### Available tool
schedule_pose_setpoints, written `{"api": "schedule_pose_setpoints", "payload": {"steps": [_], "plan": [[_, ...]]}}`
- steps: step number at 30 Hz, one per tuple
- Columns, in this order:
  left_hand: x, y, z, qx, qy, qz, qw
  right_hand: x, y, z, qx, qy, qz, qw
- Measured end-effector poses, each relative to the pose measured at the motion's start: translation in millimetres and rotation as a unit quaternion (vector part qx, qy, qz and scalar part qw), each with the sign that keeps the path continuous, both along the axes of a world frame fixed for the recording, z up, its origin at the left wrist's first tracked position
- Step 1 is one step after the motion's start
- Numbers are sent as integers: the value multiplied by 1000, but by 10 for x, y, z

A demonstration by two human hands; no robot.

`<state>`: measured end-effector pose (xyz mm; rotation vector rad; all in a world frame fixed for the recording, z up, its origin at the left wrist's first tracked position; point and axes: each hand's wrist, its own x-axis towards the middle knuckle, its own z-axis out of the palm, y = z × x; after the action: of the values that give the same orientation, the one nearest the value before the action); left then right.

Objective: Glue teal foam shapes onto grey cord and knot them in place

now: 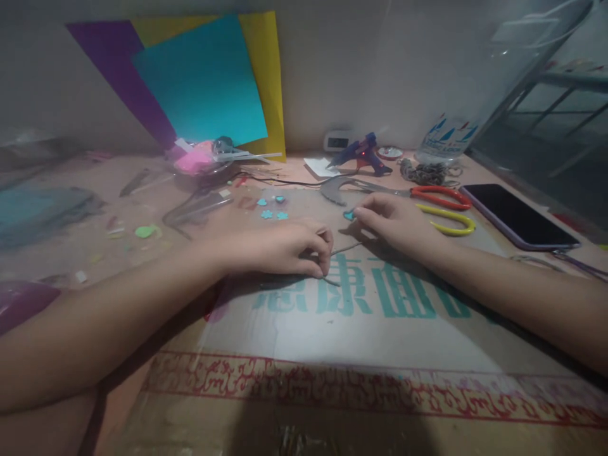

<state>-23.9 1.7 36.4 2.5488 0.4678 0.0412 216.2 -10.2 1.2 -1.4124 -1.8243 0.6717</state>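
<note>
My left hand (285, 248) rests on the printed cardboard sheet (361, 329), fingers curled and pinched on a thin grey wire (344, 249) that sticks out to the right. My right hand (396, 221) lies just beyond it, fingertips pinched on a small teal cut-out piece (349, 215). Three more small teal shapes (272, 209) lie on the table behind my left hand.
Orange-and-yellow scissors (441, 206) lie right of my right hand, a dark phone (517, 216) further right. A blue glue gun (361, 154), a water bottle (446, 139), cord (427, 171) and coloured paper sheets (204, 82) stand at the back wall. Craft scraps sit left.
</note>
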Motion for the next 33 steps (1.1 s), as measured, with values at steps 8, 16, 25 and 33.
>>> {"api": "schedule_pose_setpoints", "payload": {"steps": [8, 16, 25, 33], "plan": [[124, -59, -182, -141, -119, 163, 969, -3, 5, 34, -12, 16, -11, 1000], [150, -23, -277, -217, -148, 195, 945, 19, 24, -3, -4, 22, 4, 1000], [150, 0, -287, -248, -162, 215, 931, 16, 21, -16, -24, 51, 13, 998], [142, 5, -295, -230, -142, 211, 939, -22, -8, 32, 9, -14, -3, 1000]]}}
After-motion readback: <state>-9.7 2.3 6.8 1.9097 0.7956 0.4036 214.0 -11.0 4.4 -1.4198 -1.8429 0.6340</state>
